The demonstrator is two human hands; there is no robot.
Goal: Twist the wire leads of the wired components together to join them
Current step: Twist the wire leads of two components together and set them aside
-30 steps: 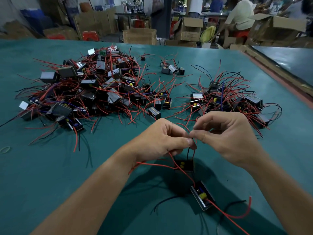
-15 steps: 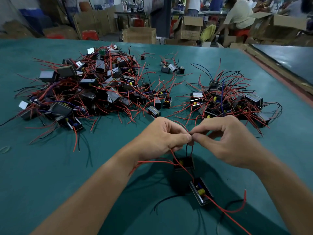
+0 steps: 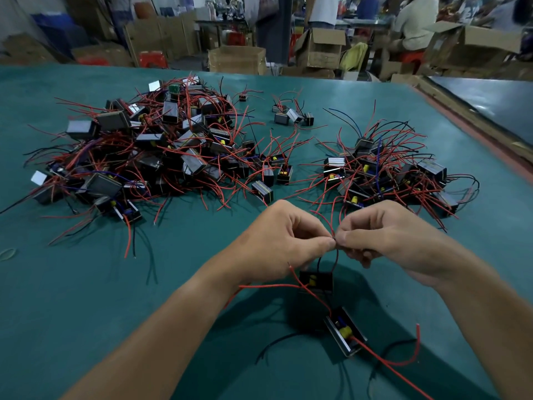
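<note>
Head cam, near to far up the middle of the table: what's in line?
Near component → second component → left hand and right hand pinching leads → small cluster → cardboard box.

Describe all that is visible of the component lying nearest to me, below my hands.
The near component is a small black block in a silvery metal frame, with a yellow part. It lies askew on the green table. One red lead runs from its far end up across the other component; a second red lead curls away from its near end. Neither the left hand nor the right hand touches it.
</note>
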